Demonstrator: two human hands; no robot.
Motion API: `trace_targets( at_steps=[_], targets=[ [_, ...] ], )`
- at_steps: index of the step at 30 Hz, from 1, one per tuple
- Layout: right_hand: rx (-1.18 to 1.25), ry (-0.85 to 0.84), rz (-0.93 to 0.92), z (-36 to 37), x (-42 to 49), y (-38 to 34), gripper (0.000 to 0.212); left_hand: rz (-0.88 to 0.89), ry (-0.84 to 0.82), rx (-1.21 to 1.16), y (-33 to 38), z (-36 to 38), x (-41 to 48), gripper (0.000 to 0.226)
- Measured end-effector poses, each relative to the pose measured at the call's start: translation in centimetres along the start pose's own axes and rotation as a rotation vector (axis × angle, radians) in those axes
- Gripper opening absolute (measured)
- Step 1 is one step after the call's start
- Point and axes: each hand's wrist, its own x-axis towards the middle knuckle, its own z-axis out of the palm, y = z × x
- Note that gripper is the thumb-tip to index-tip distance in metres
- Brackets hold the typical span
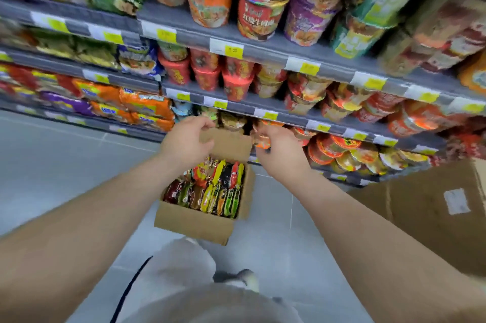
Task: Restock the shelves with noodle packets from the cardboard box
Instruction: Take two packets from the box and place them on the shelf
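Grey trousers (184, 264) sit lowest in frame. Above them, at centre, I see the cardboard box (194, 225) on the floor, packed with noodle packets (210, 191). The left hand (184, 143) grips its raised flap. The right hand (281, 151) pinches a blurred orange packet (263, 141) just under a shelf rail (292, 120).

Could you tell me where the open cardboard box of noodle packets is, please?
Centre of the head view: the cardboard box sits on the floor below the left hand, left of a larger carton.
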Motion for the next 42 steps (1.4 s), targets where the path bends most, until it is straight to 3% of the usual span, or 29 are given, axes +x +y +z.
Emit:
trace_targets(
  at_steps=[5, 16, 19, 25, 32, 36, 42],
  targets=[
    [-0.044, -0.147, -0.15, 3.1, 4.9, -1.8, 0.04, -0.18, 0.104, -0.097, -4.7, -0.3, 0.4, 0.032],
    [-0.093, -0.381, -0.26, 15.2, 14.4, 0.3, 0.037, -0.477, 0.082, -0.06, -13.4, 5.6, 3.6, 0.035],
    [-0.107, -0.47, -0.284, 21.0, 16.7, 2.3, 0.039, -0.574, 0.109, -0.067, -17.0, 10.6, 4.1, 0.033],
    [-0.156, -0.462, -0.412, 34.4, 20.0, 8.2, 0.045, -0.742, 0.149, -0.156, -23.3, 24.1, 6.0, 0.034],
    [-0.289, -0.537, -0.697, 46.8, 23.6, 13.0, 0.088, -0.683, 0.192, -0.161, -29.4, 35.3, 9.9, 0.044],
    [-0.439, -0.48, -0.88, 51.0, 25.2, 14.7, 0.105, -0.633, 0.221, -0.071, -31.7, 38.5, 11.3, 0.045],
    [-0.638, -0.199, -0.981, 52.9, 25.0, 18.1, 0.094, -0.627, 0.213, -0.023, -33.1, 41.0, 12.2, 0.048]
  ],
)
